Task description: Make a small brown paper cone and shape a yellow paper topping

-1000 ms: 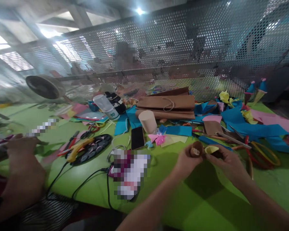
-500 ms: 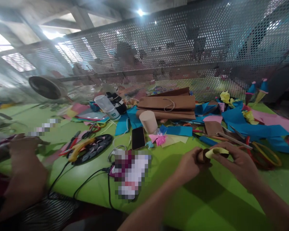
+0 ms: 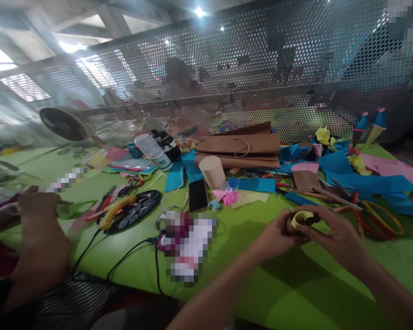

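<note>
My left hand [image 3: 274,237] and my right hand [image 3: 333,233] meet above the green table [image 3: 296,293], a little right of centre. Together they hold a small brown paper roll with a curled yellow paper strip [image 3: 301,217] on it. My left hand grips the brown roll from the left. The fingers of my right hand pinch the yellow strip over its top. The rest of the roll is hidden by my fingers.
A co-worker's hand [image 3: 37,215] and arm rest at the left. Beyond my hands lie a black phone [image 3: 197,195], a tan paper cup [image 3: 212,173], brown paper bags [image 3: 239,149], blue paper sheets [image 3: 361,181], red and yellow rings [image 3: 378,220], cables, scissors and a fan [image 3: 64,124].
My hands have sunk slightly and closed together. The yellow strip, first held flat beside the brown roll, now curls over it under my right fingers.
</note>
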Tool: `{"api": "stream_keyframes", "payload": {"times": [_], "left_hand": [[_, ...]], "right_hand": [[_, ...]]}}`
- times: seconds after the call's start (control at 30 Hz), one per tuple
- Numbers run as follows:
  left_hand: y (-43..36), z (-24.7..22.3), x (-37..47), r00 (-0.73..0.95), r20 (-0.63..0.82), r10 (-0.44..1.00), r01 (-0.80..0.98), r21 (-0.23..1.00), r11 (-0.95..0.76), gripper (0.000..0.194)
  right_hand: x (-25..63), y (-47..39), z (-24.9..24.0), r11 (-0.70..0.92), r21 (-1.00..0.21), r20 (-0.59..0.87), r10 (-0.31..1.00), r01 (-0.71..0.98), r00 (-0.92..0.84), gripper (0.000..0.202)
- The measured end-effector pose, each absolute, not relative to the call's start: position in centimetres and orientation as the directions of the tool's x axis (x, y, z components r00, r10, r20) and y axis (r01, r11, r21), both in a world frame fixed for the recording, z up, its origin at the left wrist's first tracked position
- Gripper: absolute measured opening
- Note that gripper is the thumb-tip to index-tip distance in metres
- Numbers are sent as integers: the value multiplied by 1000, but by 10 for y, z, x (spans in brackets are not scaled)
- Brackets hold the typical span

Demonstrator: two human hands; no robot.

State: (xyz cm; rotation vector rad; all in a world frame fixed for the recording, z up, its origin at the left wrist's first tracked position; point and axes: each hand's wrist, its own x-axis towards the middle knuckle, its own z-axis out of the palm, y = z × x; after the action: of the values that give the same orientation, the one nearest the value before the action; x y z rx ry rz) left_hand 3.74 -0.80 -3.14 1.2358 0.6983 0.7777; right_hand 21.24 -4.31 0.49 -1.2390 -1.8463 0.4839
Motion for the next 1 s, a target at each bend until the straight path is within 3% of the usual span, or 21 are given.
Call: {"api": "stream_keyframes", "payload": {"times": [0.13, 0.27, 0.37, 0.57, 0.73, 1.0], "left_hand": [[-9, -30, 34, 553, -43, 832, -154, 976, 152, 52], [-11, -15, 22, 672, -25, 740, -202, 956, 215, 63], [-12, -4, 15, 681, 34, 732, -214, 964, 155, 56], [-10, -9, 15, 579, -63, 813, -165, 967, 192, 56], [-8, -17, 17, 550, -94, 830, -171, 960, 223, 47], [-7, -16, 15, 603, -92, 793, -170, 956, 240, 54]], "right_hand": [[213, -42, 4, 466, -680, 453, 874, 566, -175, 21], [216, -40, 5, 508, -652, 505, 845, 563, -178, 19], [216, -40, 6, 535, -633, 516, 830, 560, -210, 20], [217, -42, 7, 489, -665, 474, 860, 565, -187, 42], [219, -44, 12, 520, -611, 474, 844, 597, -250, 11], [217, -43, 11, 632, -526, 540, 765, 569, -351, 16]]}}
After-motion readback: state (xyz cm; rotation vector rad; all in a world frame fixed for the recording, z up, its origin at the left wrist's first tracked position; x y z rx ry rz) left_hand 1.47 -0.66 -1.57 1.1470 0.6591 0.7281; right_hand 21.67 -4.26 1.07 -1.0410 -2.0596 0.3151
